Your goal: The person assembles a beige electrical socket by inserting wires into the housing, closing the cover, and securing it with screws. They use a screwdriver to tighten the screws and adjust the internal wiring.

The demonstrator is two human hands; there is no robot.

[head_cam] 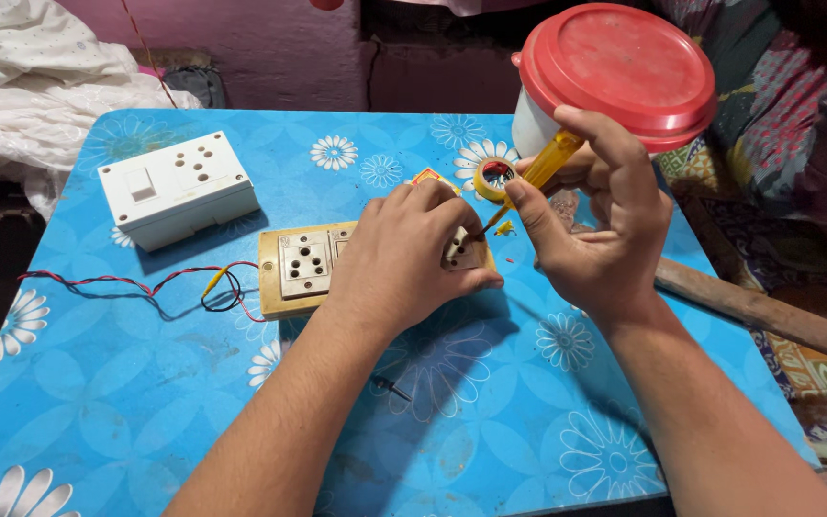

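Switchboard (pixel 303 268) is lying mid-frame on the desk (pixel 126 402); socket box (pixel 177 189) is sitting upper left of it, wires (pixel 145 287) trailing left, tape roll (pixel 495 178) lying behind.

A small red-and-yellow printed packet (pixel 430 176) lies on my blue flowered desk (pixel 145 383), mostly hidden; possibly a label.

place: someone's home, not a real workshop
table: blue floral plastic cover (pixel 126 402)
around: white bedding (pixel 31 86), patterned fabric (pixel 796 124), pink wall (pixel 270 48)
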